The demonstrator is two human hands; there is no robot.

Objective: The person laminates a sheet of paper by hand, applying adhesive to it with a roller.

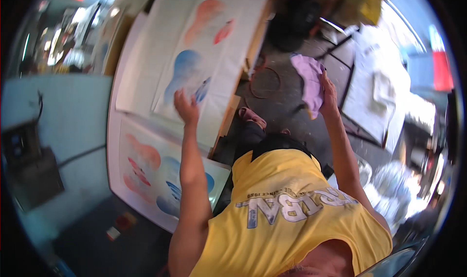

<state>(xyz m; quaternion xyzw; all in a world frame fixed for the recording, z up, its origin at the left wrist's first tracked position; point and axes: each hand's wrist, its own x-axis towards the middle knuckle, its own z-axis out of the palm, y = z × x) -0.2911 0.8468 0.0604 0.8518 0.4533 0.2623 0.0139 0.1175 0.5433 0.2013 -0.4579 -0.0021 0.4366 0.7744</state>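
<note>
My left hand [187, 107] is over the lower edge of a printed sheet [168, 73], fingers apart and slightly bent, close to its blue patch. Red and blue rounded shapes with small feather-like figures are printed on that white sheet. At the right, my right hand [329, 95] grips a lilac-pink cloth [309, 80] by its side, and the cloth hangs out over the floor. Nearer my body, a second printed sheet [148, 141] with similar red and blue shapes lies on the same table, partly hidden by my left forearm.
The white-covered table [138, 58] has a wooden side edge [255, 43] facing the floor. An orange hose [279, 80] curls on the dark floor near my sandalled foot [253, 116]. A metal-framed rack [374, 77] with white sheeting stands at right, with clear plastic bags [391, 184] below.
</note>
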